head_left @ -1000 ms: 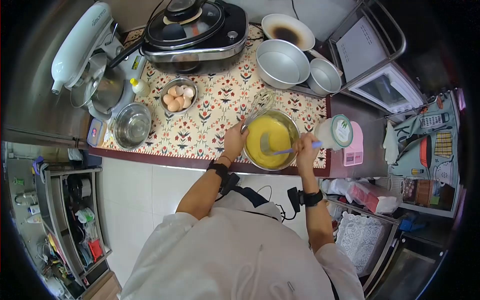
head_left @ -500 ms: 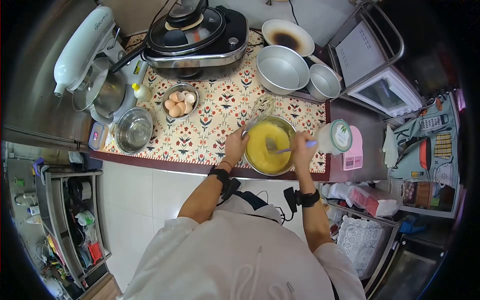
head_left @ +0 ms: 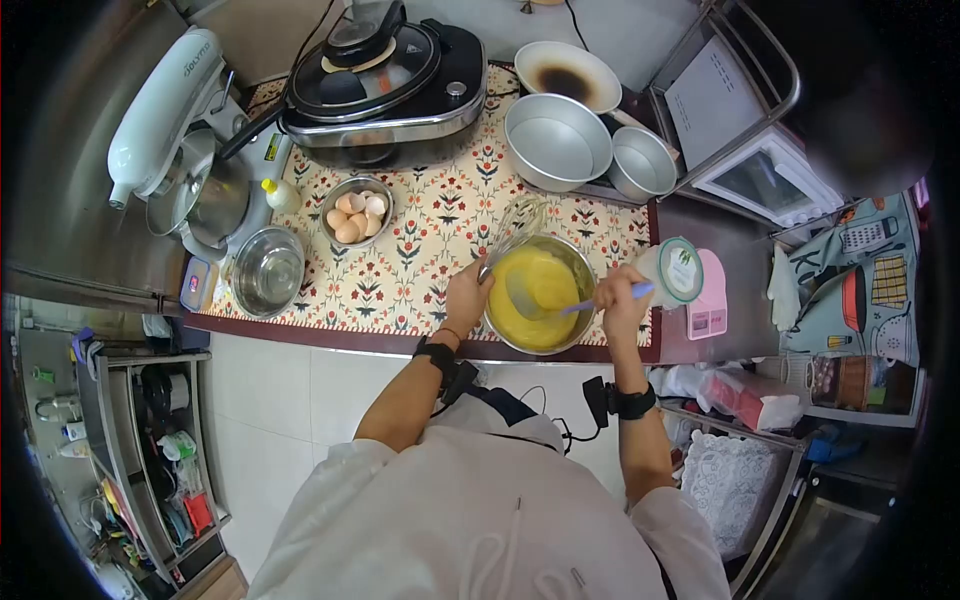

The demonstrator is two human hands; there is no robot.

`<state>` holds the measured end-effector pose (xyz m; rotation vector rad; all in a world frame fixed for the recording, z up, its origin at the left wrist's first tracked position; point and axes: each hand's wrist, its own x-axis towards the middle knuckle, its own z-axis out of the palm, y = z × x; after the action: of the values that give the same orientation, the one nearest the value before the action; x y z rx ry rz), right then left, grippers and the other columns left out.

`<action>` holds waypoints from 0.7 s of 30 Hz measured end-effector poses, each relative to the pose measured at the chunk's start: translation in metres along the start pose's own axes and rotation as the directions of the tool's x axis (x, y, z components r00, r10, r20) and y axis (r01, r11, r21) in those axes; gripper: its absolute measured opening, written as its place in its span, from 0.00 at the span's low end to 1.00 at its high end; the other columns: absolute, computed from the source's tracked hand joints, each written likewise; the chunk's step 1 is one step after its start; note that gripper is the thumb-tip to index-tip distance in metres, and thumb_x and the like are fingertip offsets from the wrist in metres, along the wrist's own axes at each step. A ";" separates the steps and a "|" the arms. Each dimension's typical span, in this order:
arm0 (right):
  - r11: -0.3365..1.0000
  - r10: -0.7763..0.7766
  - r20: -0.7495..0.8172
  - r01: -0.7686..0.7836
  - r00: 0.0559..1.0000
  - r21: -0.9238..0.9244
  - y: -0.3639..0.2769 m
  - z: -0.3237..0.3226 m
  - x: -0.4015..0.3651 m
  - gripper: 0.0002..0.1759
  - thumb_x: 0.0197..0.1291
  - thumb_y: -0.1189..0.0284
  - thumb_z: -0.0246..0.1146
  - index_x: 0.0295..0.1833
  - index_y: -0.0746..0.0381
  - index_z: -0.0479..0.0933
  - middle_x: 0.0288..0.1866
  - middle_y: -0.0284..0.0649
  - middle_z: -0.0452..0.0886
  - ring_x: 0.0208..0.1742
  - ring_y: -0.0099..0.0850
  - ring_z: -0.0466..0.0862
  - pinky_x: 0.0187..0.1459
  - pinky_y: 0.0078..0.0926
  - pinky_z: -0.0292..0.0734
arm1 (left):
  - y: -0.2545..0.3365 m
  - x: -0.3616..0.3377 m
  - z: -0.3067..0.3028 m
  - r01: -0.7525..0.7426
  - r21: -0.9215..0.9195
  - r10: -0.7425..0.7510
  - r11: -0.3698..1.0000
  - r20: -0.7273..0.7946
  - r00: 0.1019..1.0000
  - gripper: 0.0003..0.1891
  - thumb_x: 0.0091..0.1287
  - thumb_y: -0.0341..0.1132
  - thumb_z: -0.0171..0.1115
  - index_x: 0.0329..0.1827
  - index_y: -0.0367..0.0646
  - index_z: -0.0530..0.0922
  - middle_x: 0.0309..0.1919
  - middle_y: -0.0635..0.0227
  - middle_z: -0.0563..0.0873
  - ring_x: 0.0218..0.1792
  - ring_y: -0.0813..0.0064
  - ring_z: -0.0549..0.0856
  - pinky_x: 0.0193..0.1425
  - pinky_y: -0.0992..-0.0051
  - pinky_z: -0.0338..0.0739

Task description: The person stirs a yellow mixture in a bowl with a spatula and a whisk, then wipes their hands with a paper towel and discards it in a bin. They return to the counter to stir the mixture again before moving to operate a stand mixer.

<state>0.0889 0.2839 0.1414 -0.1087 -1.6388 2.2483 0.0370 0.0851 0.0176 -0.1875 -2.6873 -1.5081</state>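
Observation:
A steel mixing bowl (head_left: 586,262) full of yellow batter (head_left: 545,285) stands on the flowered mat near the counter's front edge. My left hand (head_left: 466,298) grips the bowl's left rim. My right hand (head_left: 622,299) holds a blue-handled spatula (head_left: 580,305) whose blade lies in the batter. A wire whisk (head_left: 515,222) leans on the bowl's far rim, just above my left hand.
A bowl of eggs (head_left: 356,210) and an empty steel bowl (head_left: 267,272) sit left. A stand mixer (head_left: 165,110) and multicooker (head_left: 385,70) stand behind. Two cake tins (head_left: 557,140) lie at back right, a lidded white container (head_left: 672,270) and pink scale (head_left: 710,300) right of the bowl.
The spatula has swept through the batter, its blade now further left in the bowl, and my right hand has shifted slightly right. My left hand stays on the rim.

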 end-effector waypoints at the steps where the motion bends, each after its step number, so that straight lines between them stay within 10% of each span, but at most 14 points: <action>1: 0.997 -0.060 -0.030 0.061 0.998 0.047 -0.008 0.007 0.005 0.16 0.58 0.77 0.51 0.18 0.61 0.61 0.13 0.30 0.63 0.15 0.17 0.62 0.16 0.16 0.53 | -0.002 0.002 0.002 -0.010 -0.011 0.010 1.000 -0.018 1.000 0.20 0.56 0.31 0.59 0.52 0.38 0.75 0.20 0.48 0.78 0.19 0.59 0.78 0.26 0.67 0.72; 5: 0.913 -0.322 -0.202 0.247 0.925 -0.326 0.047 0.024 -0.003 0.15 0.58 0.77 0.51 0.19 0.64 0.63 0.14 0.31 0.65 0.17 0.19 0.65 0.18 0.17 0.57 | -0.005 0.000 0.003 -0.006 -0.019 0.006 1.000 -0.019 1.000 0.20 0.56 0.31 0.59 0.53 0.38 0.75 0.19 0.49 0.78 0.18 0.60 0.78 0.25 0.68 0.72; 10: 0.789 -0.339 0.334 0.459 0.879 -0.408 0.068 0.004 -0.073 0.11 0.56 0.78 0.53 0.21 0.62 0.66 0.14 0.32 0.65 0.17 0.21 0.66 0.21 0.19 0.63 | -0.006 -0.004 0.003 0.025 0.007 -0.025 1.000 -0.010 1.000 0.20 0.56 0.31 0.59 0.53 0.39 0.75 0.19 0.49 0.77 0.17 0.61 0.77 0.24 0.68 0.71; 14: 0.984 0.180 0.062 -0.181 0.982 0.005 0.016 -0.012 -0.015 0.17 0.58 0.75 0.51 0.16 0.59 0.60 0.11 0.31 0.62 0.11 0.19 0.59 0.15 0.16 0.52 | -0.005 -0.004 0.003 0.001 -0.020 -0.001 1.000 0.000 1.000 0.20 0.56 0.31 0.59 0.53 0.39 0.75 0.17 0.51 0.77 0.15 0.63 0.75 0.24 0.68 0.70; 21: 0.937 -0.283 -0.135 0.243 0.950 -0.252 0.059 0.020 -0.017 0.18 0.60 0.76 0.49 0.16 0.61 0.60 0.13 0.32 0.64 0.16 0.20 0.65 0.19 0.18 0.59 | -0.001 -0.001 0.001 0.007 -0.072 -0.007 0.997 -0.003 1.000 0.19 0.56 0.30 0.58 0.53 0.39 0.75 0.17 0.51 0.76 0.15 0.63 0.75 0.23 0.69 0.70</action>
<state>0.0859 0.2445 0.0907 -0.1270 -1.7063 1.7933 0.0382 0.0854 0.0166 -0.1792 -2.6362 -1.6071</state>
